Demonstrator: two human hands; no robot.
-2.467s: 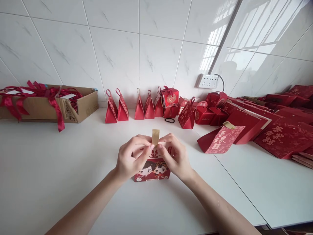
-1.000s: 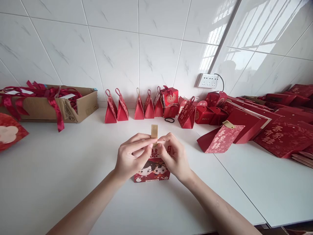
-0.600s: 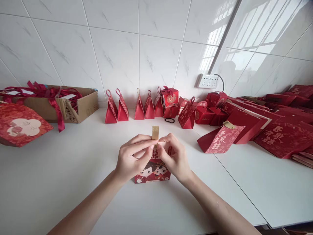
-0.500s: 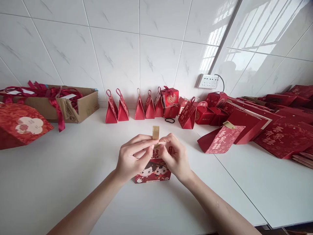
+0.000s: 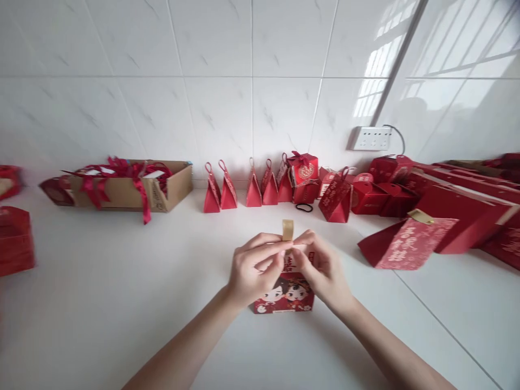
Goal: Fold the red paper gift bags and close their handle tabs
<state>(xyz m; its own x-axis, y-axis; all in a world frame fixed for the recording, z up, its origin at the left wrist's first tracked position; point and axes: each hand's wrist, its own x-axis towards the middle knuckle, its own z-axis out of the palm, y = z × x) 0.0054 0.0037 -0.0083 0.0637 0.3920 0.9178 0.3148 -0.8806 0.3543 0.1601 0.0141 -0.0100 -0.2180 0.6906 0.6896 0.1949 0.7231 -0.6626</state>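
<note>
A small red gift box (image 5: 284, 295) with a cartoon couple printed on its front stands on the white table (image 5: 122, 303). A gold ribbon loop (image 5: 288, 229) sticks up from its top. My left hand (image 5: 254, 268) and my right hand (image 5: 323, 271) both pinch the top of the box at the base of that loop, fingertips nearly touching. The upper part of the box is hidden behind my fingers.
A cardboard box (image 5: 134, 187) full of red ribbons sits at the back left. A row of red triangular bags (image 5: 244, 189) lines the wall, with folded red boxes (image 5: 365, 195) and flat red bags (image 5: 410, 244) to the right. Red boxes (image 5: 14, 241) stand at the far left edge.
The view has swung left, so everything sits further right in frame. A red box came in at the far left and now stands there. My hands keep pinching the box top.
</note>
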